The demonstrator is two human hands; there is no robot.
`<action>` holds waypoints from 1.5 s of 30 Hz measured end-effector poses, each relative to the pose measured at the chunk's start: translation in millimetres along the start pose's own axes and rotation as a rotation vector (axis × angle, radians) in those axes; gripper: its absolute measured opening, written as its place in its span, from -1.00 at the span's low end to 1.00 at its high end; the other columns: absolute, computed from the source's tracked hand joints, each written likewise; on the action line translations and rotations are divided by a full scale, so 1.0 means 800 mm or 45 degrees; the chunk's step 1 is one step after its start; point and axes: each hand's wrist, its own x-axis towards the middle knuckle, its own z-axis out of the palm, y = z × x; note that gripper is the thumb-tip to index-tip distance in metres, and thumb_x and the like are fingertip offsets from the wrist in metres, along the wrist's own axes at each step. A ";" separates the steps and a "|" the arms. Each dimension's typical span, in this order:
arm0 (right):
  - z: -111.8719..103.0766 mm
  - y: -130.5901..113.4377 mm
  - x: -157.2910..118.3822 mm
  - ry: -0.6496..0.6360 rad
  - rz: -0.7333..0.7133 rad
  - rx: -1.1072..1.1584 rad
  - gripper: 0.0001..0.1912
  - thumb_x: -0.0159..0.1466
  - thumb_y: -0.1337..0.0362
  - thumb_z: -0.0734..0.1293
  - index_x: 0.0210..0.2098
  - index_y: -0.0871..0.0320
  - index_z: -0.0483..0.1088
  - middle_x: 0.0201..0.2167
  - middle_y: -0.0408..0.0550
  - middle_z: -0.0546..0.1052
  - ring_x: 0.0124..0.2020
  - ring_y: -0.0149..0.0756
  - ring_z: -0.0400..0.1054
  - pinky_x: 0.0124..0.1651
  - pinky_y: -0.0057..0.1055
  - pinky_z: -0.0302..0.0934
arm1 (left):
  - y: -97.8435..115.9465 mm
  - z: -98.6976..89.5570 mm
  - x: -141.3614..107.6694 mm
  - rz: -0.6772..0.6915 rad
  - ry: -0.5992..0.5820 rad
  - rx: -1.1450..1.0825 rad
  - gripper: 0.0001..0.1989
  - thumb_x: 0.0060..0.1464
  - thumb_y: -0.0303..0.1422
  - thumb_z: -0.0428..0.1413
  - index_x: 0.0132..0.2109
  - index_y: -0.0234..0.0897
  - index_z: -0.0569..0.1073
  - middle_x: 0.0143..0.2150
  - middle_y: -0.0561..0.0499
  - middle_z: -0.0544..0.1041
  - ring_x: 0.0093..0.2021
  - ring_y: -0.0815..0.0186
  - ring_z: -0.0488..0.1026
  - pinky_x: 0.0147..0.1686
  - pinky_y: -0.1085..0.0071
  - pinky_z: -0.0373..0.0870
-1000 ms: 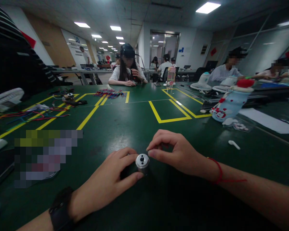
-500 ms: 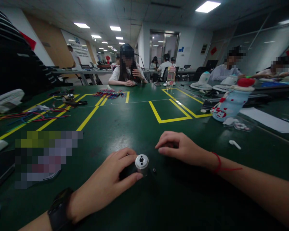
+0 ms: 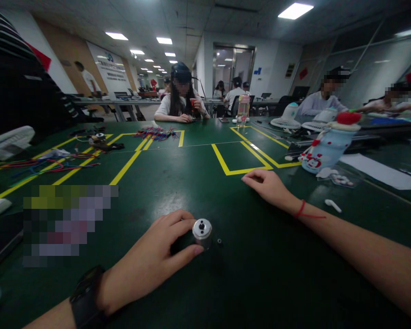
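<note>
A small silver metal cylinder (image 3: 202, 234) with dark holes in its top stands upright on the green table (image 3: 178, 283). My left hand (image 3: 157, 246) is closed around its left side, thumb in front and fingers behind. Just right of the cylinder lies a tiny dark ring-like part (image 3: 219, 241). My right hand (image 3: 269, 186) is farther forward and to the right, near the yellow tape outline. Its fingers are curled together toward the thumb; whether anything small is between the fingertips cannot be made out.
Bundled wires (image 3: 155, 133) lie at the far left-centre, loose wires (image 3: 55, 165) at the left. At the right are a blue bottle (image 3: 329, 146), a white earbud-like piece (image 3: 333, 205) and paper (image 3: 383, 171). A person (image 3: 181, 98) sits across the table.
My right hand has moved forward and to the right, away from the cylinder, and its fingers are closer together. My left hand and the cylinder have hardly moved.
</note>
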 end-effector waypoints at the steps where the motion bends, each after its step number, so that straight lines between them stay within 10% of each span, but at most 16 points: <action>1: 0.003 -0.010 -0.006 -0.054 -0.039 -0.010 -0.77 0.18 0.16 0.34 -0.35 0.21 0.52 -0.42 -0.06 0.48 -0.43 -0.36 0.28 -0.33 -0.38 0.16 | 0.001 0.000 0.001 0.004 0.004 -0.001 -0.84 0.26 -0.25 0.04 -0.04 -0.10 0.38 0.00 0.03 0.36 -0.02 0.18 0.31 -0.01 0.24 0.27; 8: 0.023 -0.073 -0.042 -0.790 -0.582 -0.099 -0.69 0.09 0.09 0.45 -0.23 0.13 0.52 -0.29 -0.08 0.45 -0.28 -0.35 0.30 -0.22 -0.40 0.17 | 0.003 -0.003 0.010 0.005 0.003 -0.004 -0.85 0.24 -0.27 0.07 -0.05 -0.12 0.39 -0.03 0.02 0.38 -0.04 0.18 0.32 -0.04 0.26 0.27; 20: 0.030 -0.073 -0.042 -0.745 -0.615 -0.096 -0.83 0.19 0.21 0.39 -0.25 0.13 0.53 -0.31 -0.09 0.44 -0.30 -0.38 0.31 -0.22 -0.40 0.17 | 0.001 -0.004 0.010 0.013 0.023 0.004 -0.83 0.24 -0.27 0.07 -0.04 -0.12 0.39 -0.01 0.01 0.38 -0.03 0.17 0.32 -0.03 0.25 0.29; 27: 0.036 -0.107 -0.052 -0.348 -0.496 0.196 -0.83 0.23 0.25 0.35 -0.22 0.18 0.49 -0.29 -0.09 0.42 -0.31 -0.42 0.30 -0.25 -0.46 0.22 | 0.007 -0.003 0.010 0.015 0.031 0.016 -0.82 0.23 -0.25 0.08 -0.03 -0.10 0.38 -0.01 0.01 0.37 -0.02 0.16 0.32 -0.02 0.23 0.29; 45: 0.027 -0.140 -0.065 -0.491 -0.452 0.162 -0.82 0.21 0.33 0.33 -0.20 0.15 0.51 -0.25 -0.08 0.45 -0.30 -0.41 0.30 -0.25 -0.46 0.22 | 0.016 -0.004 0.007 0.033 0.071 0.048 -0.78 0.22 -0.27 0.09 0.01 -0.06 0.36 0.00 0.03 0.37 0.00 0.16 0.33 0.00 0.21 0.28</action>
